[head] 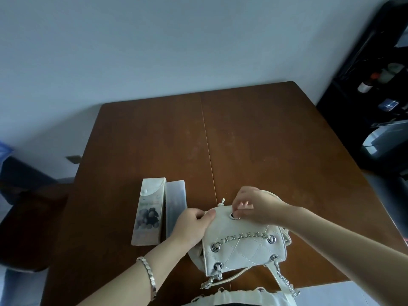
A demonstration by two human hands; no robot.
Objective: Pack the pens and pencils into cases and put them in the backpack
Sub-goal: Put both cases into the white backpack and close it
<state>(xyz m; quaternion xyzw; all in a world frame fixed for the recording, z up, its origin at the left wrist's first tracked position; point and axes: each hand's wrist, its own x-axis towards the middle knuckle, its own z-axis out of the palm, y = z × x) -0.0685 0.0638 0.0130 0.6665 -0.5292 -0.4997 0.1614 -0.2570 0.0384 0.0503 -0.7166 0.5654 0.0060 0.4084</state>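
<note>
Backpack (240, 246) sits at the near edge of the table (265, 140), flap side up, chain across it. My left hand (189, 226) grips the flap's left edge, fingers curled round it. My right hand (256, 206) pinches the flap's top by the metal eyelet (233, 216), thumb and fingertips together on it. Two cases lie side by side just left of the backpack: a printed case (149, 213) and a frosted case (175, 202), touching or nearly so. No loose pens or pencils in sight, and both cases look shut, so I judge the filling done. Left to do: open the backpack, then put both cases inside.
</note>
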